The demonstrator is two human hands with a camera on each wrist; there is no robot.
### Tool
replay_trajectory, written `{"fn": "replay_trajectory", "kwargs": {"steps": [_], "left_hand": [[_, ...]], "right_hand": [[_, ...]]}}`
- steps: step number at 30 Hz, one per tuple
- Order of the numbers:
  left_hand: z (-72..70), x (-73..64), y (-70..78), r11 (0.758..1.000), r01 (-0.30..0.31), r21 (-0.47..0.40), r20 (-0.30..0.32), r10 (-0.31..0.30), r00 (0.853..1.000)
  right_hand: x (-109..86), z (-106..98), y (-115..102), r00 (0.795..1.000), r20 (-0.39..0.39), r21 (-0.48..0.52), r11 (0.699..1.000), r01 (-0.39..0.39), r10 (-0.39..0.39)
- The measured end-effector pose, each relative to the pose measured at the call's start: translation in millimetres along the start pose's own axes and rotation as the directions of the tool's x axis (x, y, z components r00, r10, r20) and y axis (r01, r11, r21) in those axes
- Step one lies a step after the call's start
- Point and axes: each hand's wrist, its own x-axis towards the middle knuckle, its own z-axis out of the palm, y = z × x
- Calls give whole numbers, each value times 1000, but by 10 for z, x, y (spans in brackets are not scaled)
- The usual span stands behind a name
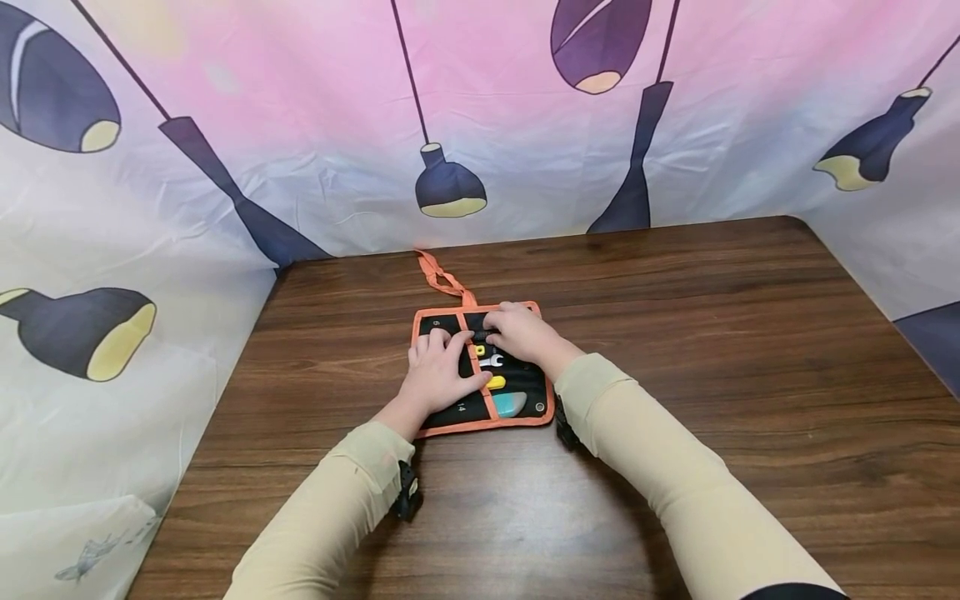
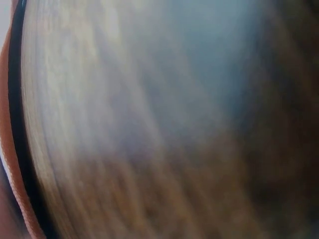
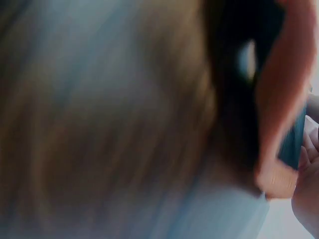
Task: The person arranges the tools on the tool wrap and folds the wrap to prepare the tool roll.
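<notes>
A black tool pouch with orange trim (image 1: 463,428) lies flat on the table, tools tucked under its orange middle strap. My left hand (image 1: 435,377) rests on its left half, fingers spread, thumb beside a yellow handle (image 1: 496,382). At the upper right, my right hand (image 1: 522,332) has curled fingers and pinches a small black ribbed handle (image 1: 481,336) near the strap. Between the hands show a silver open-end wrench (image 1: 492,361) and a small yellow tool end (image 1: 480,351). A teal and grey handle (image 1: 510,405) sits lowest. In both wrist views the orange trim (image 3: 286,84) appears blurred.
The dark wood table (image 1: 720,350) extends around the pouch. An orange tie strap (image 1: 441,275) trails from the pouch's top toward the back edge. Behind stands a fabric backdrop (image 1: 337,125) printed with hanging lamps.
</notes>
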Motion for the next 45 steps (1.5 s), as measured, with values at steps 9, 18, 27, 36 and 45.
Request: {"fn": "replay_trajectory", "kwargs": {"steps": [9, 18, 27, 36, 45], "left_hand": [[18, 4, 4, 1000, -5, -3, -8, 5, 1000], [-7, -9, -5, 1000, 6, 0, -7, -6, 1000], [-7, -9, -7, 1000, 1, -19, -29, -1, 1000], [2, -20, -15, 1000, 5, -31, -18, -6, 1000], [-2, -25, -23, 1000, -19, -17, -36, 18, 999]], "right_hand": [[16, 40, 105, 999, -4, 47, 998, -43, 43], [7, 46, 130, 999, -39, 65, 997, -30, 33], [86, 78, 28, 998, -31, 71, 996, -51, 53], [146, 110, -15, 995, -6, 104, 990, -94, 95], [195, 132, -2, 995, -7, 159, 982, -98, 100]]}}
